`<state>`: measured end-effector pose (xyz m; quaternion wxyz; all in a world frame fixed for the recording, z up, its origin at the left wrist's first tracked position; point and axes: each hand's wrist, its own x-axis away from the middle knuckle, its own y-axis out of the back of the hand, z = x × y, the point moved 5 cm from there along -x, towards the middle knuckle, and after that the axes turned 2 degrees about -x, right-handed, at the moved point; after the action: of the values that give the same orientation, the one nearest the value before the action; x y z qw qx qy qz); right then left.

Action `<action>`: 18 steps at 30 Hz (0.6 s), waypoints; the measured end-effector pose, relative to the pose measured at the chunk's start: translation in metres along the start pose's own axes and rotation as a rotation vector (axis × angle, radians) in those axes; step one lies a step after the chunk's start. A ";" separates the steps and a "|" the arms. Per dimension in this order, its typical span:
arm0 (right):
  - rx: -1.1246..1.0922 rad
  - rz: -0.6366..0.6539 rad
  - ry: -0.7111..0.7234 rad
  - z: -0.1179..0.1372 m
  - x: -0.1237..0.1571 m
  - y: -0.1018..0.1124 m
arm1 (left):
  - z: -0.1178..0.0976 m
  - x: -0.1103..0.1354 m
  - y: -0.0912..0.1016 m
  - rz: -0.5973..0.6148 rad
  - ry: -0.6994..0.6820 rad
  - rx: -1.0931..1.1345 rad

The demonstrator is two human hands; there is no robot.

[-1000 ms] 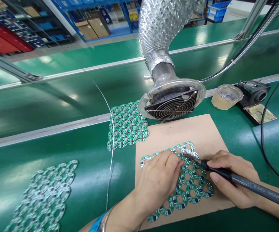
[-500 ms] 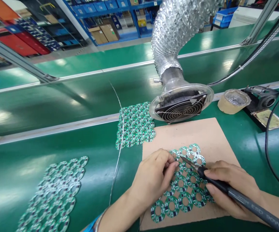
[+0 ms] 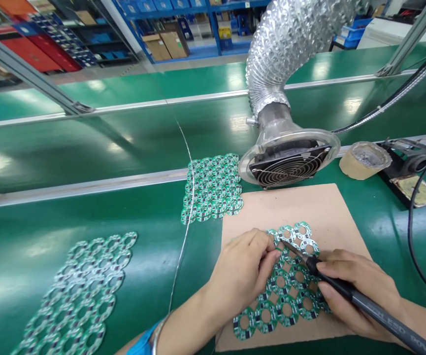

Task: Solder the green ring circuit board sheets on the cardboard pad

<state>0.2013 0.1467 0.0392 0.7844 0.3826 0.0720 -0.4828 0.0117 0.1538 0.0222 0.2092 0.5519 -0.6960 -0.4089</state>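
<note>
Bright, even light falls from overhead. White glare patches shine on the glossy green belt (image 3: 98, 148), and the foil duct (image 3: 290, 44) glitters. The left hand (image 3: 242, 276) casts only a soft, faint shadow on the brown board (image 3: 331, 207). The metal rail (image 3: 87, 186) bows towards the frame edges. The lower-left circuit panel (image 3: 80, 291) looks washed-out and slightly blurred.

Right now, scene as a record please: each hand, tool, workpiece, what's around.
left hand: fingers pinched over the board panel, beside the iron's tip; what they grip is unclear
right hand: holds the soldering iron, tip at the panel's far rows
base: panel lies on a cardboard sheet
behind: extractor fan on a foil duct; second panel
left side: third panel; thin wire over the bench
right side: tape roll, iron stand
</note>
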 end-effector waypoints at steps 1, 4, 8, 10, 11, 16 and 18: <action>0.003 0.001 -0.002 0.000 -0.001 0.000 | 0.000 0.000 -0.001 0.003 0.002 -0.001; 0.009 0.003 0.008 0.001 -0.003 0.001 | 0.001 0.000 -0.002 0.012 0.009 -0.006; 0.012 -0.005 0.042 0.002 -0.003 0.002 | 0.001 0.000 -0.003 0.009 0.006 -0.004; 0.003 -0.008 0.038 0.002 -0.002 0.002 | 0.001 -0.001 -0.002 0.004 0.001 0.001; -0.003 -0.008 0.035 0.001 -0.002 0.002 | 0.001 -0.001 -0.002 0.001 0.000 0.002; -0.014 -0.011 0.023 0.000 -0.001 0.001 | 0.001 0.000 -0.001 -0.018 -0.001 0.010; -0.024 -0.016 0.020 0.000 -0.002 0.001 | 0.001 -0.001 0.000 -0.024 -0.003 0.011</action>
<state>0.2017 0.1483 0.0405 0.7842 0.3776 0.0887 -0.4844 0.0115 0.1546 0.0218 0.2003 0.5607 -0.6920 -0.4081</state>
